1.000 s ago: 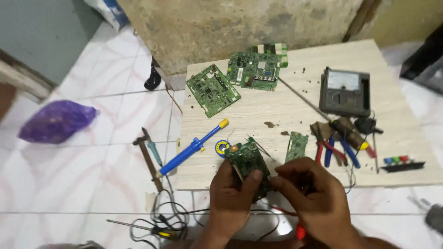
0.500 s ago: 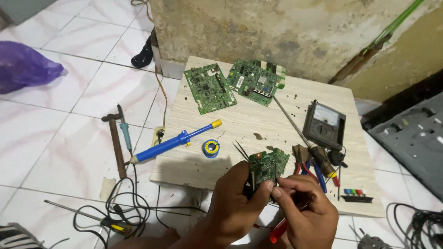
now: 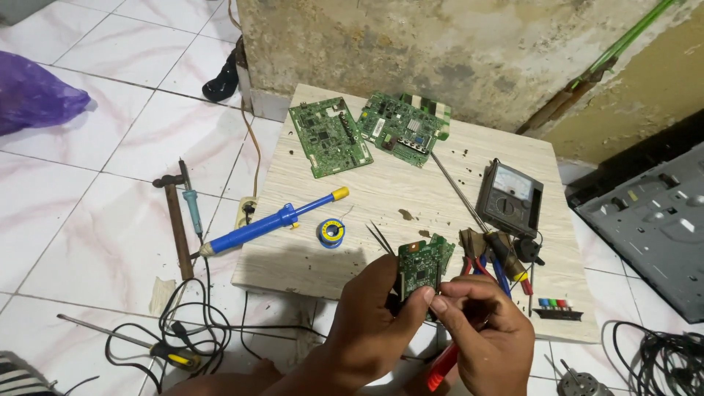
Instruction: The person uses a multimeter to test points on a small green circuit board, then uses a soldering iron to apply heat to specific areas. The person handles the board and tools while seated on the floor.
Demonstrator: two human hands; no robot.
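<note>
floor (image 3: 95,169): white tiles, purple bag (image 3: 33,92) far left, grey panel (image 3: 653,227) at right edge
wall (image 3: 455,51): stained, flaking, behind table
table (image 3: 396,183): low, pale wood-look top, sits on floor; bears most of the gear
big boards: 2 green circuit boards (image 3: 330,137) + (image 3: 403,126), side by side at table's far edge, well apart from hands
meter (image 3: 510,198): dark analog multimeter, right part of table, probe leads trail beside it
blue tool (image 3: 273,220): long blue barrel w/ yellow tip, looks like desolder pump, lies diagonal over table's left edge
hammer (image 3: 176,220): on floor left of table, small screwdriver just beside it
cables (image 3: 183,337): black tangle on floor, lower left
pliers bunch (image 3: 491,260): red/blue handles, near table's front right, just beside hands
L hand (image 3: 370,326): grasping small board from its left edge, thumb on front face
R hand (image 3: 488,337): fingertips pinched at small board's lower right edge; whether it also holds sth else, can't tell. Red handle pokes out below it
small board (image 3: 422,268): green PCB, held up off table over front edge, between both hands; long axis roughly upright, tilted a bit right; lies up + fwd of both palms. L hand carries it, R only touches at edge, so L nearer
solder reel (image 3: 331,232): small blue/yellow spool on table, near, left of small board
tweezers (image 3: 381,238): thin, dark, on table just left of small board
</note>
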